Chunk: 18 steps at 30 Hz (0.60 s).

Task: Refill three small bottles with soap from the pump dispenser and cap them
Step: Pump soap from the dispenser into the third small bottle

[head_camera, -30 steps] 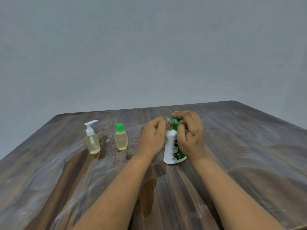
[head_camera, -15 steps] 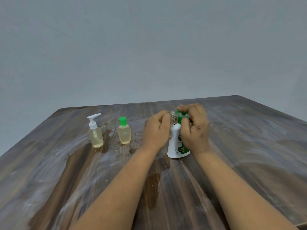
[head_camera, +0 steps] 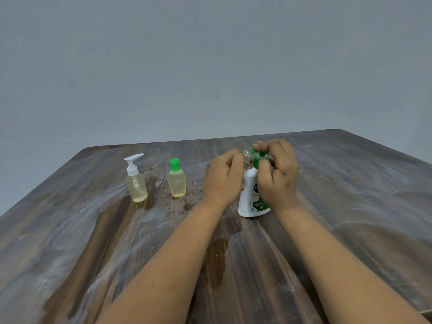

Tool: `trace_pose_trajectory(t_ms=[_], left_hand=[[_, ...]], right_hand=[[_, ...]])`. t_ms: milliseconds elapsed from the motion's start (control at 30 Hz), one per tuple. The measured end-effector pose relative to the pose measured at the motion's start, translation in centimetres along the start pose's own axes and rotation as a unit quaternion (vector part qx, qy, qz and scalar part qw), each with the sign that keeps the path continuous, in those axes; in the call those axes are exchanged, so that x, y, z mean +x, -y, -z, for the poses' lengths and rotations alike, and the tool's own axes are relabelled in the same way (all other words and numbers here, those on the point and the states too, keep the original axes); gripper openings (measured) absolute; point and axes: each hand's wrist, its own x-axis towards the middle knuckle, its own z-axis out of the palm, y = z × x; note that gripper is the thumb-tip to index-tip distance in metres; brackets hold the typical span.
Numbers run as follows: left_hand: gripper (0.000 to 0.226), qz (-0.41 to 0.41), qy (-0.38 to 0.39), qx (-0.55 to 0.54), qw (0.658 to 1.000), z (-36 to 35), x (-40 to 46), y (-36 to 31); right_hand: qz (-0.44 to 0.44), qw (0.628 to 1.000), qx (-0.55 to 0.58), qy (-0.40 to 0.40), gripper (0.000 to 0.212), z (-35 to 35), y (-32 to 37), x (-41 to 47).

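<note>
Left hand: fingers curled round a small clear bottle, its neck at the pump spout.
Right hand: fingers curled over the green pump of the dispenser, frame centre.
Change: grips unchanged; all sits slightly higher in frame.
Left of centre: white-pump bottle, green-capped bottle, standing filled.

White dispenser with green pump; yellow bottles (one green-capped); brown streaked table

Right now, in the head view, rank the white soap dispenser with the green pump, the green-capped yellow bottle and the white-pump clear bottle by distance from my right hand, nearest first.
1. White soap dispenser with green pump: under the right hand, touching.
2. Green-capped yellow bottle: left, beyond the left hand.
3. White-pump clear bottle: farthest left.
</note>
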Motion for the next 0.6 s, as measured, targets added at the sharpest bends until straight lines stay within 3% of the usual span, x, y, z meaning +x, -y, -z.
trace_pose_trajectory(t_ms=[600], left_hand=[[0.051,-0.007,-0.004,0.013,1.000,-0.01,-0.07,0.00]], right_hand=[[-0.003,1.000,0.003,-0.003,0.030,-0.15,0.25,-0.17]])
